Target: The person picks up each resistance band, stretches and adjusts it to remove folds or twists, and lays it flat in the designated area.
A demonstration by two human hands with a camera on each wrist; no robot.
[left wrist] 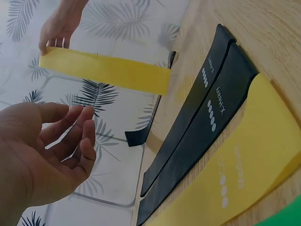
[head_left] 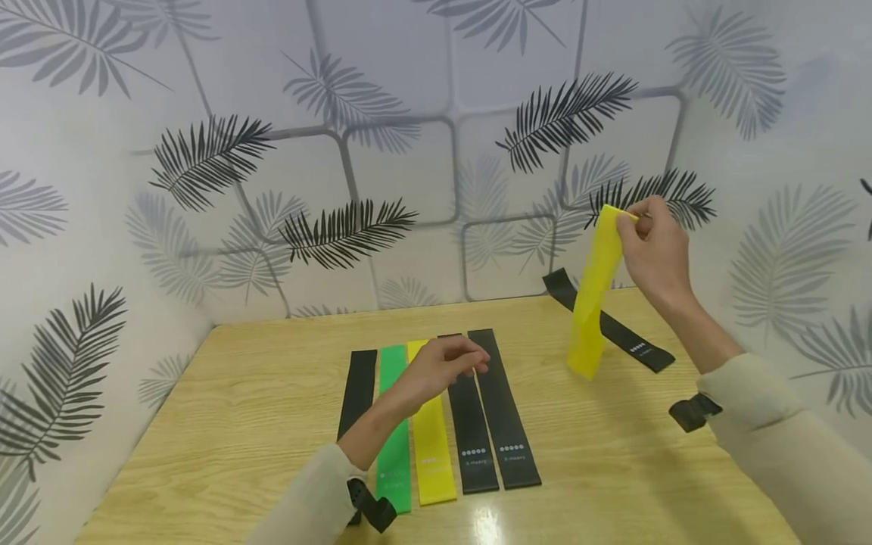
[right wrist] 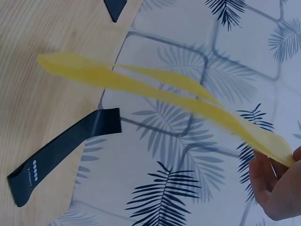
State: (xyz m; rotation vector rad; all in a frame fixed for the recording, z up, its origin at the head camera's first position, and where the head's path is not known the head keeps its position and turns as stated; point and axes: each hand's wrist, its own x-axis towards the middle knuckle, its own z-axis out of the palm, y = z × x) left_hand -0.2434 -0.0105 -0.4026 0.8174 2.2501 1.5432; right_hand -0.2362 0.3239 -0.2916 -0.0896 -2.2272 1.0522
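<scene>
My right hand (head_left: 657, 253) pinches the top end of a yellow resistance band (head_left: 594, 295), which hangs down as a flat loop toward the table. In the right wrist view the two layers of this band (right wrist: 164, 94) stand slightly apart. Over the row of bands hovers my left hand (head_left: 436, 371), its fingers loosely bent and nothing held. Below it lie a green band (head_left: 393, 462), a second yellow band (head_left: 434, 454) marked with dots, and two black bands (head_left: 471, 424) printed X-Heavy. The left hand and forearm hide part of the row.
Another black band (head_left: 359, 386) lies at the row's left end. A separate black X-Heavy band (head_left: 633, 344) rests slantwise behind the hanging yellow one, near the back edge. The wooden table (head_left: 225, 409) meets a leaf-patterned wall (head_left: 409, 174) at the back.
</scene>
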